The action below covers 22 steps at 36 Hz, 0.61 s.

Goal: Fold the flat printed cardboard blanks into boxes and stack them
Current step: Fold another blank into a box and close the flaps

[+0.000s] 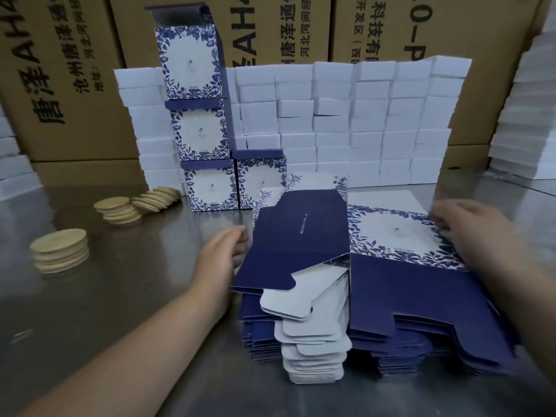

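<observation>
Hands on either side of the pile of blanks (316, 344), and it all turns on the top blank (301, 236). It lies flat on the pile, navy panel to the left, floral panel (397, 233) to the right, so its breadth runs across the person, with the white tabs (313, 296) poking toward them. Left hand (224, 251) sits low over the steel table (120, 296), just beside the navy edge. Its fingers (240, 237) are loosely curled and a little apart, holding nothing, and whether the tips touch the card is hard to say. Right hand (463, 227) is over the far right corner of the floral panel, and it's blurred. Its fingers (442, 221) bend down onto the printed edge, but pinch or mere touch, I cannot tell. So the blank lies between the two hands, the right one on it, the left a shade short. My read: next comes a lift and a squeeze from both sides to pop the flat sleeve open. The likely spot for the finished one is with the folded boxes (207, 188) stacked beyond the pile, to the left, well apart from both hands, the left hand being nearer.
</observation>
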Tool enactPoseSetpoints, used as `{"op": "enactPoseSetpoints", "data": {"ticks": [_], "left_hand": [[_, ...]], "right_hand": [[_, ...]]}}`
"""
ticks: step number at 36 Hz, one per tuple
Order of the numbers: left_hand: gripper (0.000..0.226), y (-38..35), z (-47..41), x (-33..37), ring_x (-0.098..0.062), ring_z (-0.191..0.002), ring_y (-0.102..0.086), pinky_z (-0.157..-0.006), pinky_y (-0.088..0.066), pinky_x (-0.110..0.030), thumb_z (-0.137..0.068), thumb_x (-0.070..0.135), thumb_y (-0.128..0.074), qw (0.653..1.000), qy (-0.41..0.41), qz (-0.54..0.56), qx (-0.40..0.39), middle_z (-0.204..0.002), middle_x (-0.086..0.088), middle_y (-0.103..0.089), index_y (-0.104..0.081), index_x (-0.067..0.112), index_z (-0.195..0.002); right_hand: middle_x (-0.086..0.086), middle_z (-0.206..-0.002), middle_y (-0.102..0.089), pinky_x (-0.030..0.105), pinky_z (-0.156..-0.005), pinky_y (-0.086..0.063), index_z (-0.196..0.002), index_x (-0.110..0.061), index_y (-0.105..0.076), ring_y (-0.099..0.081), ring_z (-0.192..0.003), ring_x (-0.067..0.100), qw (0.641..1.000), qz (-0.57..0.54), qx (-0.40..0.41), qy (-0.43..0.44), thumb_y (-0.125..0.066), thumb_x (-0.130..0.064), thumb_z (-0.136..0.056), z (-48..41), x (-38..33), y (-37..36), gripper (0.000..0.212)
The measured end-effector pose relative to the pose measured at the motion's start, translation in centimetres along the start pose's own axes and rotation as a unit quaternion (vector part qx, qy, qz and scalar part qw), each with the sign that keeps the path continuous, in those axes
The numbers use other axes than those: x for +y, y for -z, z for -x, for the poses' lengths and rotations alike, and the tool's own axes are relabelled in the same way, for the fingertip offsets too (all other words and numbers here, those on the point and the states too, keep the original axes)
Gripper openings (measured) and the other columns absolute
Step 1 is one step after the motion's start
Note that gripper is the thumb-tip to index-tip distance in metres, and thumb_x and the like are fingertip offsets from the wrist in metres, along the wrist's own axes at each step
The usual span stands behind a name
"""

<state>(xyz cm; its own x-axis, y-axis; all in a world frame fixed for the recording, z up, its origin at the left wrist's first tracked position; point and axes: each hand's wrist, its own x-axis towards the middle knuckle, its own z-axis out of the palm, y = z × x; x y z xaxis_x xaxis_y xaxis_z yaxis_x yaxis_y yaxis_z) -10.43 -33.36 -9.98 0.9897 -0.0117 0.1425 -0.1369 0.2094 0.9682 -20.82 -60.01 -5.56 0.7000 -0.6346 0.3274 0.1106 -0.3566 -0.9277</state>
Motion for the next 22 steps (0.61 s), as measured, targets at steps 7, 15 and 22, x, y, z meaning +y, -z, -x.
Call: {"op": "enactPoseSetpoints", "data": {"ticks": [7,15,22], "left_hand": [[0.015,-0.4,1.0,0.4,0.011,-0.055,-0.059,-0.047,-0.039,-0.002,-0.096,0.005,-0.044,0.998,-0.055,-0.02,-0.032,-0.073,0.013,-0.061,-0.058,0.01,-0.101],[0.021,-0.4,1.2,0.9,0.01,-0.052,-0.059,-0.047,-0.041,-0.005,-0.098,0.006,-0.039,0.998,-0.039,-0.022,-0.043,-0.075,0.011,-0.064,-0.059,0.008,-0.104],[0.023,-0.2,1.5,1.0,0.008,-0.055,-0.061,-0.047,-0.043,-0.007,-0.098,0.004,-0.037,0.997,-0.047,-0.006,-0.056,-0.066,0.015,-0.067,-0.058,0.011,-0.102]], "right_hand": [[-0.004,-0.06,-0.057,0.026,-0.049,-0.035,-0.077,-0.01,-0.065,-0.048,-0.051,0.013,0.998,0.023,0.011,-0.055,-0.059,-0.027,-0.087,-0.3,0.3,0.0,0.021],[-0.021,-0.068,-0.058,0.011,-0.048,-0.038,-0.067,-0.021,-0.062,-0.053,-0.052,-0.011,0.998,0.056,-0.006,0.017,-0.058,-0.027,-0.088,0.1,-0.1,0.1,0.022],[-0.025,-0.081,-0.056,-0.002,-0.045,-0.034,-0.078,-0.033,-0.061,-0.049,-0.052,-0.023,0.994,0.048,-0.092,0.031,-0.059,-0.032,-0.09,0.3,-0.1,-0.2,0.013]]}}
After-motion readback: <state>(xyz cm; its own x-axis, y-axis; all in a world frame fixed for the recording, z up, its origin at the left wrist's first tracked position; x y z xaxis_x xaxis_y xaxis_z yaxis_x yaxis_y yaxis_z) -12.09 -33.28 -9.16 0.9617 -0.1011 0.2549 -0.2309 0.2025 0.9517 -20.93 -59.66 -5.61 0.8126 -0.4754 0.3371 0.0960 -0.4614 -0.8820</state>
